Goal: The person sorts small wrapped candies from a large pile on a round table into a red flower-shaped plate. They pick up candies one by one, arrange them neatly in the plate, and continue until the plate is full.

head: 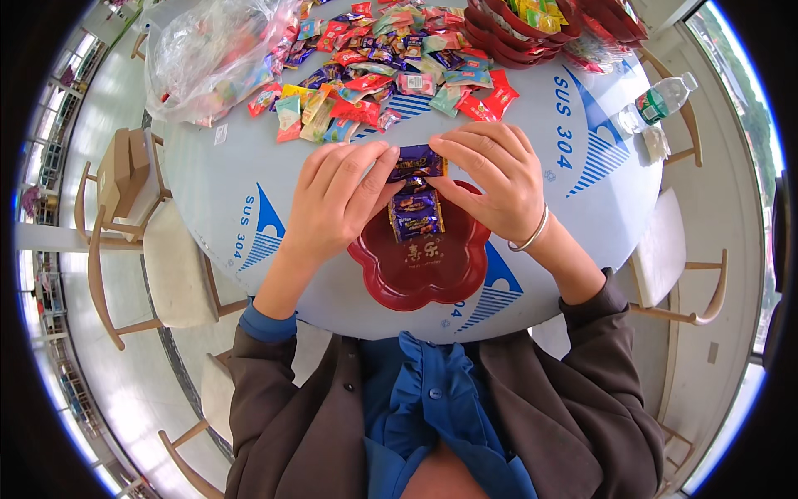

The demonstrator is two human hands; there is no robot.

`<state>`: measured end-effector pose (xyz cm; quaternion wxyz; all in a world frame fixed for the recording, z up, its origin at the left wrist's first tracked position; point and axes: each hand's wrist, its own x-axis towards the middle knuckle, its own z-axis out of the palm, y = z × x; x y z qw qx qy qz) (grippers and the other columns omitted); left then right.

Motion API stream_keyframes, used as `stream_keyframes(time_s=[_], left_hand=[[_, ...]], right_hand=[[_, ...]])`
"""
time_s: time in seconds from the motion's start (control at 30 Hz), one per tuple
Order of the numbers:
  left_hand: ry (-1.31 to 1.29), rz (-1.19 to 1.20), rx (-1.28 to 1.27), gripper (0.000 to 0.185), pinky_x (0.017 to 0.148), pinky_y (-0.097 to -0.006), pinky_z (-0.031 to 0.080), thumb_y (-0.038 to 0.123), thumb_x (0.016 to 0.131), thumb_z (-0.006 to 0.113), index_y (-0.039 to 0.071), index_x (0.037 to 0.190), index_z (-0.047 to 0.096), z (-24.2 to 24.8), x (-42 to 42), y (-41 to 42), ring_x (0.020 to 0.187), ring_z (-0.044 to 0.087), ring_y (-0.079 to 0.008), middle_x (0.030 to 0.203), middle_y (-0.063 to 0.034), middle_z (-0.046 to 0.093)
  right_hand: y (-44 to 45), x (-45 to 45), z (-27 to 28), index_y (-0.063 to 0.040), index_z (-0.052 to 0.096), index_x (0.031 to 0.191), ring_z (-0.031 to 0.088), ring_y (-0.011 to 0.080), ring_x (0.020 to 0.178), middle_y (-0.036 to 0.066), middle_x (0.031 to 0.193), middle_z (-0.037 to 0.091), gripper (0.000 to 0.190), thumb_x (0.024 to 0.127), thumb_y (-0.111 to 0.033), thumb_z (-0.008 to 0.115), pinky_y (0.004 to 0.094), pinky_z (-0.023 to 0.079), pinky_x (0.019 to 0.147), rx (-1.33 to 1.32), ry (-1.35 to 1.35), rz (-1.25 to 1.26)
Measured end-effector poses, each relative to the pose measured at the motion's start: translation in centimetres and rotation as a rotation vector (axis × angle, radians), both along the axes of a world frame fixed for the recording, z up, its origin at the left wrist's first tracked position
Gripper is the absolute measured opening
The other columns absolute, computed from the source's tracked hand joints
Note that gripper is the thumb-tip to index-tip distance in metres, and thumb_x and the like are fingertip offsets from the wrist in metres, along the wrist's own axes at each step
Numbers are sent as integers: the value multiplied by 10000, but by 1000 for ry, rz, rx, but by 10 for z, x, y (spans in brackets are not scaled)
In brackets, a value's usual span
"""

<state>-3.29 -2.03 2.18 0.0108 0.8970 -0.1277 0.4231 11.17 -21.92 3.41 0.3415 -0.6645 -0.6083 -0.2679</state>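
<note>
Between the fingertips of both hands is a purple-wrapped candy [416,161], held above the far edge of a dark red flower-shaped plastic tray [461,268]. My left hand [340,193] pinches its left end and my right hand [495,165], with a silver bangle at the wrist, pinches its right end. More purple-wrapped candies [416,218] lie in a short column at the tray's far part, just below the held one. Fingers partly hide the area between them. Gold characters mark the tray's floor nearer to me.
Mixed wrapped candies [374,68] are heaped at the back of the round table [324,280]. A clear plastic bag [206,62] of candies sits back left. Stacked red trays [517,37] stand back right, near a plastic bottle [661,103] and crumpled tissue [656,143]. Chairs [177,268] surround the table.
</note>
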Motion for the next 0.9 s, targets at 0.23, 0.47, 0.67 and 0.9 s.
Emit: stream_keyframes(time_s=[0.23, 0.47, 0.67, 0.9], left_hand=[[39, 55, -14, 413, 1005, -409, 476, 191, 762, 886, 77, 1135, 752, -5, -28, -17, 961, 673, -199, 1147, -36, 717], [247, 11, -181, 431, 1045, -439, 443, 180, 750, 883, 73, 1143, 739, -14, -48, -34, 1014, 657, -199, 1128, -26, 696], [442, -6, -263, 448, 1077, -499, 404, 134, 731, 865, 34, 1140, 711, -25, -52, -45, 1060, 622, -246, 1100, -57, 662], [551, 26, -326, 436, 1092, -481, 383, 102, 718, 859, 28, 1111, 687, -23, -49, -49, 1112, 590, -275, 1108, -74, 637]], right_hand=[[-16, -21, -1, -104, 727, 1134, 663, 224, 1048, 22, 1111, 734, 474, 681, -149, 862, 370, 524, 889, -69, 46, 21], [-31, -39, -15, -83, 733, 1003, 658, 232, 1063, 31, 1111, 730, 352, 680, -138, 864, 377, 522, 922, -169, 148, 68], [-38, -45, -32, -77, 717, 971, 634, 252, 1089, 44, 1113, 717, 304, 706, -139, 852, 407, 502, 970, -301, 234, 95], [-35, -46, -33, -72, 703, 936, 620, 265, 1088, 41, 1090, 701, 298, 690, -136, 857, 425, 480, 1018, -386, 287, 96]])
